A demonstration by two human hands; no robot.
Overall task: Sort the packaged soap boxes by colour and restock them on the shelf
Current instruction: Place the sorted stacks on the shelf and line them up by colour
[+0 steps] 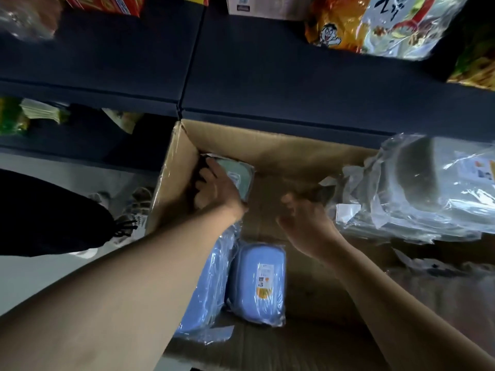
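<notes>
Hands: left [214,187] grips plastic-wrapped green soap box [238,178] | right [302,220] loosely curled, empty | cardboard carton [267,145]

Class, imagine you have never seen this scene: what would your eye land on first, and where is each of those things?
First, the two bare forearms reaching into the open cardboard carton, the left hand gripping a grey-green soap box in its far left corner. Next, the bright blue wrapped soap boxes lying in the near part of the carton. The right hand is near a pile of clear-wrapped packs at the right, and its grip cannot be made out.
</notes>
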